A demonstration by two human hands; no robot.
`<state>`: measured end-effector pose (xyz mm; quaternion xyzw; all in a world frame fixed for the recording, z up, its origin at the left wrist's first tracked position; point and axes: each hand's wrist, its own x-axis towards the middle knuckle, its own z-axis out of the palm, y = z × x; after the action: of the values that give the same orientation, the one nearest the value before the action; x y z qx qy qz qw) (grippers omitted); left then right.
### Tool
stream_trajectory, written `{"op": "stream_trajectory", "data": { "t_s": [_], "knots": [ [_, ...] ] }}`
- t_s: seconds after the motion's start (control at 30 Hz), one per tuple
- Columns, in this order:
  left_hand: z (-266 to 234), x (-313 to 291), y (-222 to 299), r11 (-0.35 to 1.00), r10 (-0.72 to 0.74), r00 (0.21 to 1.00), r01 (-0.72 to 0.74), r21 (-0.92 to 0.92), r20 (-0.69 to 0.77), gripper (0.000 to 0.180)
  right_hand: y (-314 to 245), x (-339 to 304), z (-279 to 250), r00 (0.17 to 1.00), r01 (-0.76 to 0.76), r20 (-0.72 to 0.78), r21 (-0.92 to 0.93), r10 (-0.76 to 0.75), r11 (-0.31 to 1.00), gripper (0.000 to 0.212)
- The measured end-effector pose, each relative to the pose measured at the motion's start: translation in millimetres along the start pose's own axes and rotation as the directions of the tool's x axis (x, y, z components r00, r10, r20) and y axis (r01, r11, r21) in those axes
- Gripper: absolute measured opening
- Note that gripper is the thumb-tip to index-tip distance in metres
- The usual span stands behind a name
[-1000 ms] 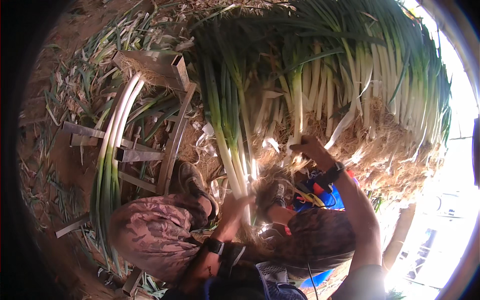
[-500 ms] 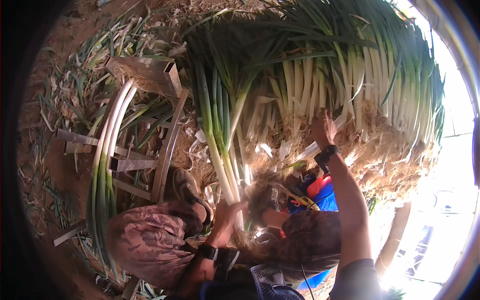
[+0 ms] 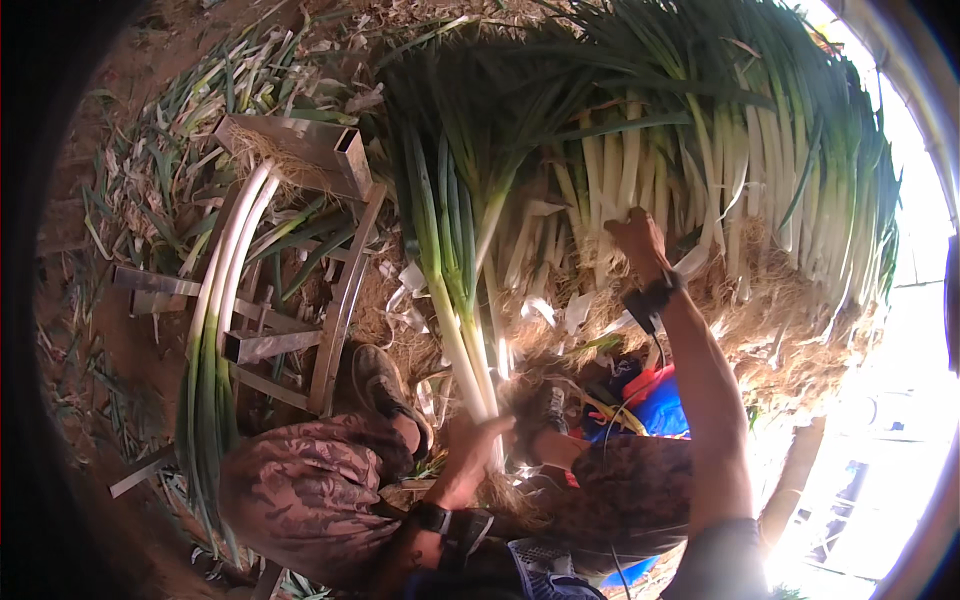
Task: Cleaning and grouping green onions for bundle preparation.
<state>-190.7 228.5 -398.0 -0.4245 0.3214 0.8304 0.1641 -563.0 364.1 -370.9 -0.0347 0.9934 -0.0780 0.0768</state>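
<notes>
On leek pile, R hand now higher vs before

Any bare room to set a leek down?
Bare dirt left of the metal rack, though littered with leaf scraps. Crowded: leek pile under the right hand; left hand grips a bunch; rack holds leeks.

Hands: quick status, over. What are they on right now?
Left hand gripping a bunch of leeks near the roots. Right hand up on the big leek pile. Nothing between them.
</notes>
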Motion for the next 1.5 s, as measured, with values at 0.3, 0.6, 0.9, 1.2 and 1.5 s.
{"op": "stream_trajectory", "data": {
  "t_s": [0.3,0.6,0.9,1.2,1.5],
  "knots": [
    [-12,-8,5,0.986,0.121,0.992,-0.125,0.109,0.048,0.021,-7,-277,3,0.55,0.829,0.305,-0.085,-0.778,0.553,0.047],
    [-16,-44,-7,0.978,0.168,0.922,-0.201,0.06,0.349,0.025,-8,-337,12,0.122,0.656,0.339,0.677,-0.933,0.332,0.035],
    [-12,-142,59,0.331,0.425,0.661,-0.75,0.573,0.619,0.026,-35,-289,-41,0.669,0.743,-0.024,0.073,-0.743,0.666,0.08],
    [-17,-249,74,0.523,0.325,0.733,-0.665,0.533,0.597,0.057,-99,-330,-67,0.013,0.982,-0.518,0.166,-0.855,-0.086,0.041],
    [32,-275,165,0.239,0.789,0.313,-0.949,0.204,0.529,0.085,-99,-346,-253,0.604,0.427,-0.292,0.904,-0.742,-0.009,0.052]
  ]
}}
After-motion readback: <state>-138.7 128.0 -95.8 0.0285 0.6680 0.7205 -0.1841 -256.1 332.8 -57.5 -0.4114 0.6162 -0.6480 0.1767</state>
